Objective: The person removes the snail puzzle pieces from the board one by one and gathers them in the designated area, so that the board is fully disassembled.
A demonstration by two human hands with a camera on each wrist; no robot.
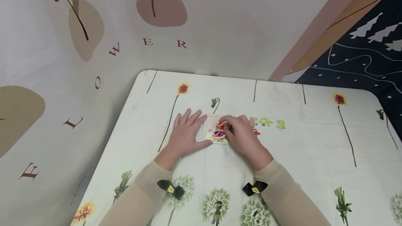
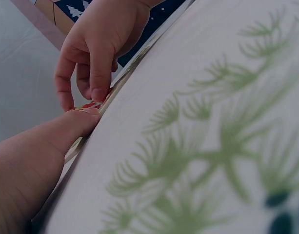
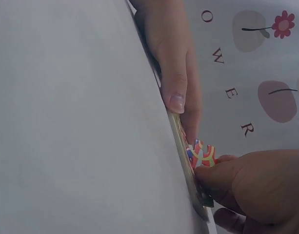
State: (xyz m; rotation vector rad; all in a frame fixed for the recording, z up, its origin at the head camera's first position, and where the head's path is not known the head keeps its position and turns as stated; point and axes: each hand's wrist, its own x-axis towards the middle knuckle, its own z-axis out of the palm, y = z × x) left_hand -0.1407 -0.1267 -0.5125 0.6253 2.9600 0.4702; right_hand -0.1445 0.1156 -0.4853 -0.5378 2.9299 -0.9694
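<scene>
left hand (image 1: 185,134) flat, steadying puzzle board (image 1: 211,128) | right hand (image 1: 241,132) grip pinching puzzle piece (image 3: 202,153) | risk — piece tilted, may jam or nudge seated pieces on tabletop (image 1: 314,149)

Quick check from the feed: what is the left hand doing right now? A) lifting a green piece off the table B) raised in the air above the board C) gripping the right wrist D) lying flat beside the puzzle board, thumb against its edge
D: in the head view the left hand lies flat on the table with straight fingers, its thumb against the puzzle board, while the right hand pinches a colourful piece over it.
</scene>
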